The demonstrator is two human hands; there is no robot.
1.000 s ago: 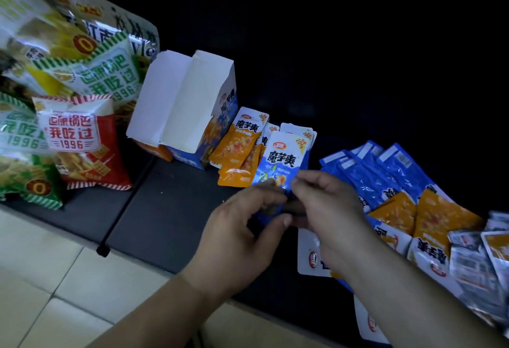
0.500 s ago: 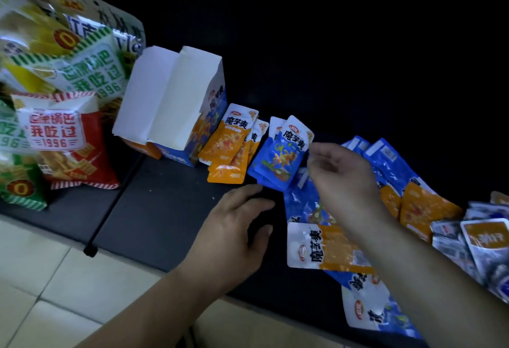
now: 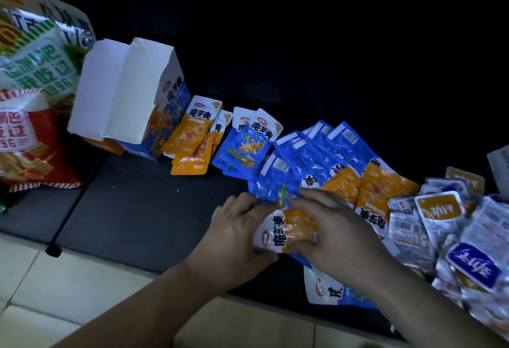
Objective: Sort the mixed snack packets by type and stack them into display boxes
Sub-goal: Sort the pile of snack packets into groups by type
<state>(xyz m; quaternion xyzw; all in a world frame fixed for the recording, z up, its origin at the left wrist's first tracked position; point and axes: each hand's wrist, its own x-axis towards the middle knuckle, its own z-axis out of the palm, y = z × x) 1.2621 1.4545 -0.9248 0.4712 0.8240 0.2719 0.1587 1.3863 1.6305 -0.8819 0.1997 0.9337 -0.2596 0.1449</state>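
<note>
My left hand (image 3: 234, 240) and right hand (image 3: 333, 234) pinch one orange packet (image 3: 297, 226), fingers curled, likely bound for the orange pile (image 3: 190, 138).

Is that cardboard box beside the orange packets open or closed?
Open: the display box has its white flaps spread outward. Its inside is hidden, so full or empty cannot be told.

Glossy plastic snack packets (image 3: 343, 152) crowd the matt black table (image 3: 143, 196) near its front edge, beside a smooth cardboard display box (image 3: 129, 94).
</note>
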